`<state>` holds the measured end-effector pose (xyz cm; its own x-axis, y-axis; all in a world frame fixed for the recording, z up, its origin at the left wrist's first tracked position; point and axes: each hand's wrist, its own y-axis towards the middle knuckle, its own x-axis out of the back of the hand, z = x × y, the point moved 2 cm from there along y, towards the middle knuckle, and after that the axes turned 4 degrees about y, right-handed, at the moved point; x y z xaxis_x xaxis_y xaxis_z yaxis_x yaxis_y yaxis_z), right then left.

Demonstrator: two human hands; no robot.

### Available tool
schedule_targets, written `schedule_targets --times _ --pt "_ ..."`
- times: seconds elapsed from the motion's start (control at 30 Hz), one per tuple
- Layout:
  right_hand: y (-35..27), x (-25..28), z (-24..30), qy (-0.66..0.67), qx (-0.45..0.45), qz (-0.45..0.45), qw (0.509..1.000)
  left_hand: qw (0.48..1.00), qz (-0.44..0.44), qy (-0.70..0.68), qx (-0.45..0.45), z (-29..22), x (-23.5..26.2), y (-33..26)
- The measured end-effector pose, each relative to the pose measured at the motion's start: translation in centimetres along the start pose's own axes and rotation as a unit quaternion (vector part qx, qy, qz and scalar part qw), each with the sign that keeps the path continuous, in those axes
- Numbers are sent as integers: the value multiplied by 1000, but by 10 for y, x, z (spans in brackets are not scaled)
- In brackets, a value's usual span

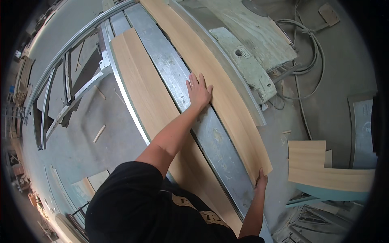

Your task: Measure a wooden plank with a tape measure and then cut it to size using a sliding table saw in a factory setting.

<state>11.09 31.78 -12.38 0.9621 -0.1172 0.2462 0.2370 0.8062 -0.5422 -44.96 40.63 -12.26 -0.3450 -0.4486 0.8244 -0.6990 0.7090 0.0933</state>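
Note:
A long light-wood board (221,87) lies along the right side of a grey metal saw table (170,69). My left hand (198,91) rests flat on the board's left edge, fingers spread, partly over the metal. My right hand (261,180) grips the board's near end. A second light-wood board (139,79) lies on the table's left side, parallel to the first and touched by neither hand.
A pale green worn machine top (251,36) with a fence lies to the right. Grey hoses (312,52) loop on the dusty floor. Wood offcuts (320,164) are stacked at the right. A metal frame (65,89) and scrap strips lie at the left.

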Motion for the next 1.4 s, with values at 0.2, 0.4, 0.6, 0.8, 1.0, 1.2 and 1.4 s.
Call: schedule_targets --times 0.2,0.4,0.6,0.8,1.0,1.2,1.4 --pt "-1 -12 7 10 8 -1 1000 1000 1 27 10 0 3 13" --pt "-7 -37 19 -11 -12 -5 1000 1000 0 23 15 10 6 30" --pt "0 -45 15 -19 23 14 999 999 15 19 30 13 10 46" --pt "6 -70 17 -23 45 22 998 999 -1 31 26 29 13 68" --pt "-1 -96 28 -5 43 14 999 999 7 35 31 38 16 88" --pt "9 -108 27 -2 31 23 999 999 -11 27 28 45 19 98" --pt "16 -114 27 -32 45 11 998 999 -41 11 -1 24 8 47"
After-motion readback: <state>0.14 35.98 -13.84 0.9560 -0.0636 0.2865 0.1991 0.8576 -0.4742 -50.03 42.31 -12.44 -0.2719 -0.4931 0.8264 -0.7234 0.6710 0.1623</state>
